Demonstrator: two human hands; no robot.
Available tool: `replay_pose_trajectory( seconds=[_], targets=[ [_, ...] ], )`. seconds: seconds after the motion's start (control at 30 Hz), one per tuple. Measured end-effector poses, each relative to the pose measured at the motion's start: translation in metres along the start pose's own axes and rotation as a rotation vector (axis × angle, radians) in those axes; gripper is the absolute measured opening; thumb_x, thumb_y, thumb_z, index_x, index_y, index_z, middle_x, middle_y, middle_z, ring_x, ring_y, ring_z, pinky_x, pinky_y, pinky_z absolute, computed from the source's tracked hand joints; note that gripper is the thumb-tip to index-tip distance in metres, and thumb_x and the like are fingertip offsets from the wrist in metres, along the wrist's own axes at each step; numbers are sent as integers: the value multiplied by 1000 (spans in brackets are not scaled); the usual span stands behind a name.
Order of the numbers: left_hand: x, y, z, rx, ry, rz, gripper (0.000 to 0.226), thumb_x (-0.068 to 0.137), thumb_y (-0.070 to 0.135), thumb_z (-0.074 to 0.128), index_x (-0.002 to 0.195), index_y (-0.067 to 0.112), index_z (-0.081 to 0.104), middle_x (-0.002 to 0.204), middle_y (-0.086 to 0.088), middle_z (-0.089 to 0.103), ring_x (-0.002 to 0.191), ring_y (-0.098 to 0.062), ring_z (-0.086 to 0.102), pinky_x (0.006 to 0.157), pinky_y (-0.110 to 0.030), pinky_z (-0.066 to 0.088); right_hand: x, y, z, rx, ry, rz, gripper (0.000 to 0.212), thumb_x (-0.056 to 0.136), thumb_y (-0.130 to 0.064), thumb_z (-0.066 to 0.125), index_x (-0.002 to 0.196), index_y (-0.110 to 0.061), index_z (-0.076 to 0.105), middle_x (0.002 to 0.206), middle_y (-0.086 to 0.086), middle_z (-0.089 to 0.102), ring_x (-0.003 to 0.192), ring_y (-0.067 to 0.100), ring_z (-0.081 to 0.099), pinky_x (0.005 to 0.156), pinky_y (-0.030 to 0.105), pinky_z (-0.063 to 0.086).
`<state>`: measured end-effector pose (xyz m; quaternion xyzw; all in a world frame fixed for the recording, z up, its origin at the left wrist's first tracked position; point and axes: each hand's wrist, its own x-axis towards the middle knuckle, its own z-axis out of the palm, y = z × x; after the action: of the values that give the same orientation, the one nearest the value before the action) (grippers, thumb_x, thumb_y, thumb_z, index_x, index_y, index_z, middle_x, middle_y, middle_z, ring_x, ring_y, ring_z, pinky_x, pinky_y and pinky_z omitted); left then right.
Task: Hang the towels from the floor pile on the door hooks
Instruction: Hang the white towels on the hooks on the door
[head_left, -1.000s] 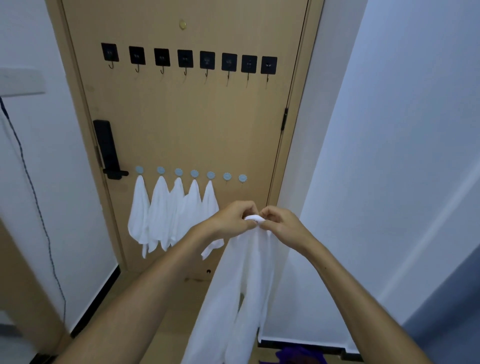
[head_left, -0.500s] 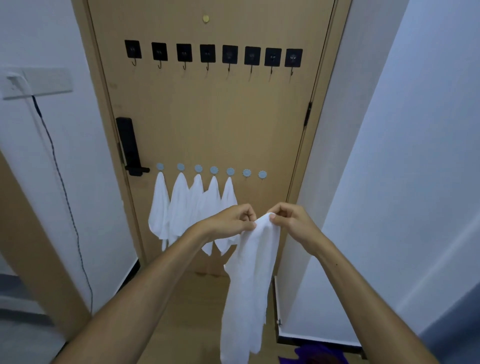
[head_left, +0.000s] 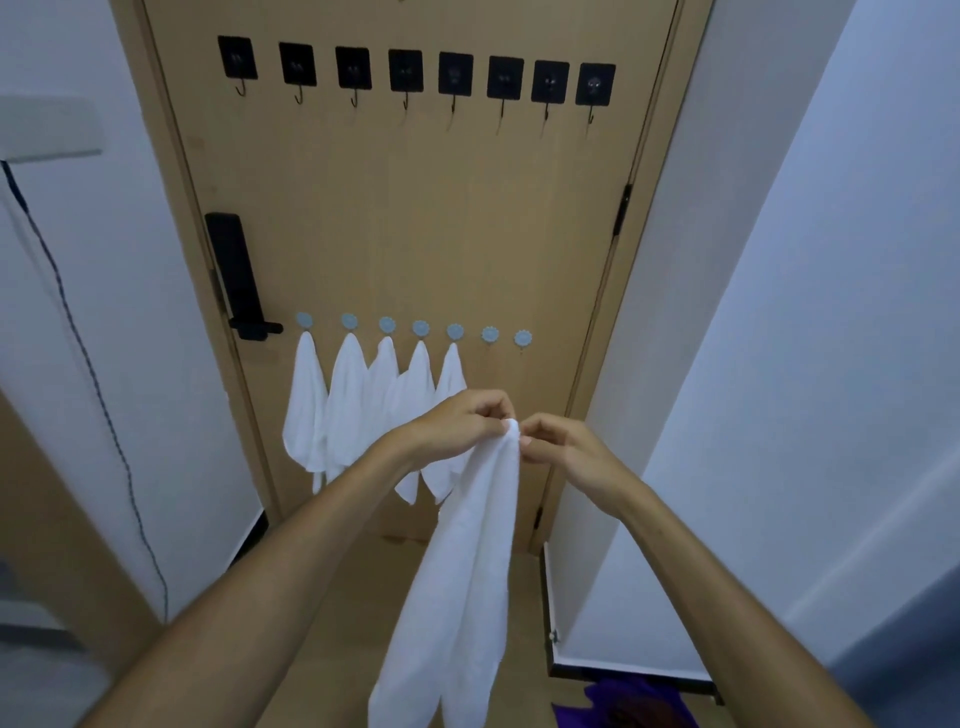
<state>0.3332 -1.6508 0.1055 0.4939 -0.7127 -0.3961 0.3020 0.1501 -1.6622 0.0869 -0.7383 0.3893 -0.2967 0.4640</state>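
A white towel (head_left: 467, 587) hangs down in front of me, pinched at its top edge by my left hand (head_left: 457, 421) and my right hand (head_left: 563, 449), held close together. Behind them stands a wooden door (head_left: 415, 218). Several white towels (head_left: 358, 410) hang from a lower row of round pale blue hooks. The two rightmost blue hooks (head_left: 506, 336) are bare. My hands are just below and slightly left of those bare hooks. A row of black square hooks (head_left: 415, 73) runs higher up, all bare.
A black door handle (head_left: 236, 278) sits left of the towels. White walls close in on both sides, and a dark cable (head_left: 88, 374) runs down the left wall. Purple cloth (head_left: 618, 706) lies on the floor at the bottom right.
The view has moved nearer the door. My hands have come closer together on the towel's top edge, gathering it into a narrow point, and stand higher against the door.
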Motion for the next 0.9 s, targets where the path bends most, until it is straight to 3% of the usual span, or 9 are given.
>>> replay_pose_trajectory(
  seconds=[0.13, 0.3, 0.43, 0.6, 0.77, 0.9],
  targets=[
    [26, -22, -16, 29, -6, -37, 14, 92, 11, 50, 82, 15, 59, 80, 2, 54, 79, -12, 49, 78, -29, 40, 36, 18, 0, 70, -49, -12, 16, 94, -11, 52, 94, 2, 62, 89, 14, 59, 85, 19, 56, 83, 31, 46],
    [80, -52, -33, 219, -29, -84, 21, 91, 12, 49, 76, 25, 57, 83, 4, 56, 79, -12, 49, 76, -29, 40, 92, 45, -18, 100, -52, 39, 21, 91, -5, 53, 72, -14, 57, 72, -1, 51, 70, 10, 47, 62, 11, 39],
    [130, -70, -39, 321, -56, -95, 19, 90, 10, 48, 80, 23, 58, 83, 6, 57, 80, -11, 51, 73, -25, 40, 134, 70, -37, -1, -56, 54, 24, 90, -4, 54, 72, -18, 57, 72, -6, 53, 69, 5, 47, 63, 11, 36],
    [186, -91, -34, 358, -85, -106, 13, 93, 13, 48, 92, 14, 60, 91, 3, 59, 84, -12, 53, 75, -22, 43, 177, 109, -65, -81, -62, 107, 25, 91, -10, 54, 72, -24, 58, 77, -7, 58, 75, 7, 52, 74, 20, 39],
    [240, -110, -23, 369, -125, -134, 13, 94, 11, 46, 92, 12, 59, 100, -11, 64, 90, -22, 57, 79, -33, 47, 207, 144, -85, -133, -16, 175, 19, 92, -11, 52, 75, -18, 59, 75, -6, 57, 72, 5, 51, 65, 10, 39],
    [286, -126, -18, 334, -150, -110, 13, 96, 11, 45, 88, 12, 56, 90, -7, 58, 86, -19, 53, 75, -28, 43, 233, 168, -108, -115, 27, 236, 21, 93, -13, 52, 73, -19, 58, 71, -8, 56, 60, -2, 50, 55, 9, 41]
  ],
)
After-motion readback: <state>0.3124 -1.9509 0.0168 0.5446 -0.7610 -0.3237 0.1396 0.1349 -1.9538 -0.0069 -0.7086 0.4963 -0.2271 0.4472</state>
